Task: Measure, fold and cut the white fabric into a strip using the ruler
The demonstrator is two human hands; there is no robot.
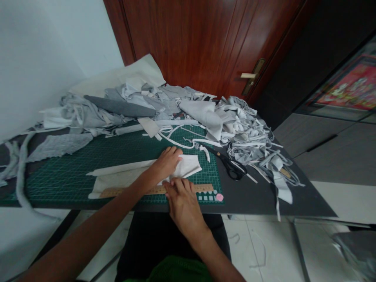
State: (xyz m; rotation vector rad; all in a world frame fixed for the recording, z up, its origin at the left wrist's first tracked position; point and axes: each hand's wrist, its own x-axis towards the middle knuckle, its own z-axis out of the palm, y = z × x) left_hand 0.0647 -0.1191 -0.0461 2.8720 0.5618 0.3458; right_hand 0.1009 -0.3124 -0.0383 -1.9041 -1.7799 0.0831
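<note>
A long off-white strip of cloth (114,176) lies across the green cutting mat (76,156), partly folded at its right end. My left hand (168,161) rests on this right end, its fingers laid over the cloth. Just below, my right hand (184,201) has its thumb and bent fingers at the cloth's near edge, pinching it against the mat. Under that hand and my left forearm runs a wooden ruler (204,188), along the strip's lower edge. Both hands hide part of the cloth and ruler. Black-handled scissors (232,166) lie to the right.
Heaps of grey and white fabric scraps (241,117) cover the table's back and right side. Cord pieces (176,143) lie on the mat behind my hands. A small pink object (219,197) sits at the mat's near right corner. A wooden door (188,43) stands behind.
</note>
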